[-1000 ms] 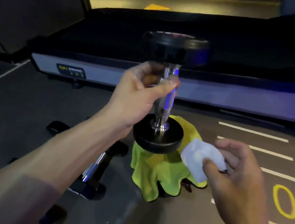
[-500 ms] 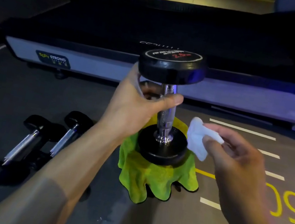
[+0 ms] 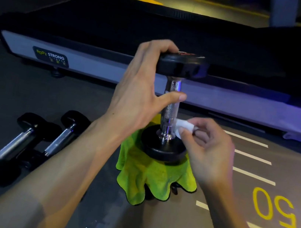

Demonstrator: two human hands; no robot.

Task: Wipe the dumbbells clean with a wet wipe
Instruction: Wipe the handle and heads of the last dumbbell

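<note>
The dumbbell (image 3: 172, 107) stands on end, its lower black head seated on a lime-green cloth (image 3: 147, 175) draped over some low support that is hidden beneath it; the cloth probably keeps the head from slipping and off the floor. The left hand (image 3: 141, 92) steadies it from above: its fingertips curl over the rim of the upper head while the thumb stretches out across the front of the chrome grip, a hold that seems meant to keep the weight upright yet leave the shaft bare for wiping. Just below that thumb, the right hand (image 3: 207, 147) pinches a folded white wet wipe (image 3: 183, 126) between thumb and fingers and presses it against the lower part of the handle, right above the collar where it meets the bottom head. The upper head carries red lettering, too blurred to read. Further left of the left forearm, two smaller dumbbells (image 3: 28, 139) lie side by side on the grey floor, likely waiting their turn or already done. Beyond the fingers runs a treadmill (image 3: 227, 99) whose side rail bears a label reading "STRONG". To the right of the right hand the floor is painted with white lines and a yellow "50" (image 3: 275, 208).
</note>
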